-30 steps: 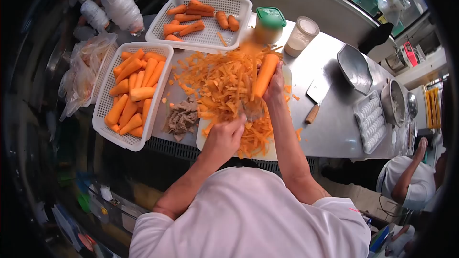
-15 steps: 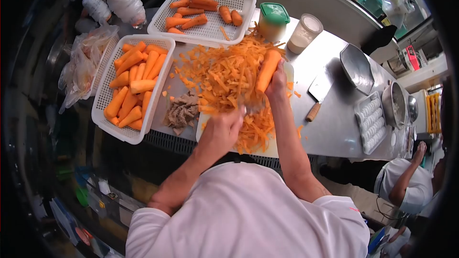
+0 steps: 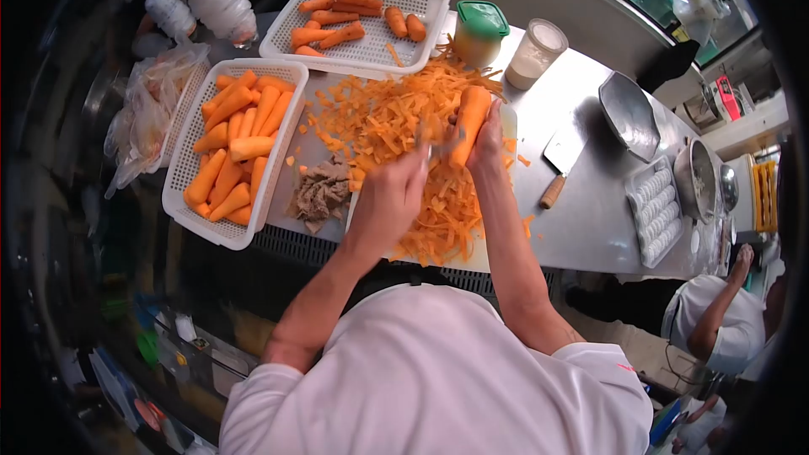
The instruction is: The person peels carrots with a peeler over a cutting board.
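Observation:
My right hand (image 3: pixel 486 147) grips an orange carrot (image 3: pixel 471 120), which stands tilted with its thick end away from me. Closed around the handle of a peeler (image 3: pixel 442 143) is my left hand (image 3: pixel 389 194); the tool is smeared by motion and close to the carrot's left side. Beneath both hands spreads a big heap of carrot peelings (image 3: pixel 396 114), covering most of a pale cutting board (image 3: pixel 479 258). A crumpled brown cloth-like piece (image 3: pixel 320 192) lies left of the heap.
Peeled carrots fill a white basket (image 3: pixel 174 181) at left; a second basket (image 3: pixel 379 55) behind holds several darker carrots. A cleaver (image 3: pixel 562 156), green-lidded tub (image 3: pixel 481 32), white container (image 3: pixel 537 52), dark tray (image 3: pixel 629 118) and white moulded tray (image 3: pixel 654 212) share the steel table. Another person (image 3: pixel 716 316) is at right.
My left hand with the peeler has moved up and slightly left along the carrot. The carrot in my right hand has shifted slightly left and stands a little more upright.

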The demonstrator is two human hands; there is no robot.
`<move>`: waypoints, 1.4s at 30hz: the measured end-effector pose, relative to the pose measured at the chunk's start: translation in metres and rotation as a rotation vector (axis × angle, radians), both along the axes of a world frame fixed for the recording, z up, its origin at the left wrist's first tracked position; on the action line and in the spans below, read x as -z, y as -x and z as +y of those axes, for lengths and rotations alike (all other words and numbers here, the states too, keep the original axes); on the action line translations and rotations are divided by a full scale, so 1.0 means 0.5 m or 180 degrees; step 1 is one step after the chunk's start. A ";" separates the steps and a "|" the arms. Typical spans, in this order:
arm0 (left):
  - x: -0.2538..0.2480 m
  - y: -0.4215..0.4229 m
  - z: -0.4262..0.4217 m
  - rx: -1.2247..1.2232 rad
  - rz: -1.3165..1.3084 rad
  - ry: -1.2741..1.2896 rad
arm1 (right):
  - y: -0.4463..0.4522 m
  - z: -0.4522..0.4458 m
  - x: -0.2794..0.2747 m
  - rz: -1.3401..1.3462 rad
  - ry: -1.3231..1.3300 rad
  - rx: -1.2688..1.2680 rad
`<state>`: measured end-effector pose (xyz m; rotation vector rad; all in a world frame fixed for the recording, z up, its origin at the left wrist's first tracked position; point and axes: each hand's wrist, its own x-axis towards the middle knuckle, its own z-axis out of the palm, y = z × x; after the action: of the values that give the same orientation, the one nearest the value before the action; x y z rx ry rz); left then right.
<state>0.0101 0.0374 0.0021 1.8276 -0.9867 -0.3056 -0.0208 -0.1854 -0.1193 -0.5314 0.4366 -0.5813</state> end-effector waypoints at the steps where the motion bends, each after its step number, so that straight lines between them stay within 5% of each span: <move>1: -0.004 -0.031 -0.040 -0.0115 -0.0143 0.0191 | -0.002 0.016 -0.015 -0.0009 0.0008 -0.0044; 4: 0.036 -0.058 -0.115 -0.0253 -0.0402 0.0344 | -0.020 0.070 -0.078 0.0537 0.0171 -0.0033; 6: 0.053 -0.028 -0.100 -0.0144 -0.0569 0.0035 | -0.029 0.088 -0.134 0.0192 -0.0533 0.0341; 10: 0.040 0.040 0.045 0.0255 -0.0240 -0.0261 | -0.006 -0.013 0.023 0.0109 -0.0154 0.0237; 12: 0.025 0.041 0.052 0.0436 0.0132 -0.0391 | 0.005 -0.010 0.019 0.0225 -0.0085 0.0180; 18: 0.053 -0.051 -0.108 -0.0269 -0.0583 0.0205 | -0.033 0.055 -0.036 0.0413 -0.0001 0.0133; 23: 0.050 0.028 0.026 0.0095 -0.0632 -0.0328 | -0.018 0.010 -0.008 0.0513 -0.0103 0.0475; 25: 0.026 0.028 0.056 0.0429 -0.0002 -0.0411 | -0.008 0.008 0.014 0.0070 0.0014 0.0171; 29: 0.015 -0.067 -0.078 -0.0314 -0.0279 0.0168 | -0.013 0.050 -0.036 0.0483 0.0252 -0.0006; 38: 0.011 0.041 0.063 0.0424 -0.0047 -0.0487 | 0.003 -0.009 0.023 0.0205 0.0099 0.0097; 42: 0.007 -0.055 -0.064 -0.0210 -0.0034 0.0085 | -0.013 0.047 -0.025 0.0633 0.0432 0.0142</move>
<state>0.0374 0.0052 -0.0012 1.8351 -0.9317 -0.2415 -0.0141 -0.1618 -0.1069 -0.7142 0.6013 -0.6062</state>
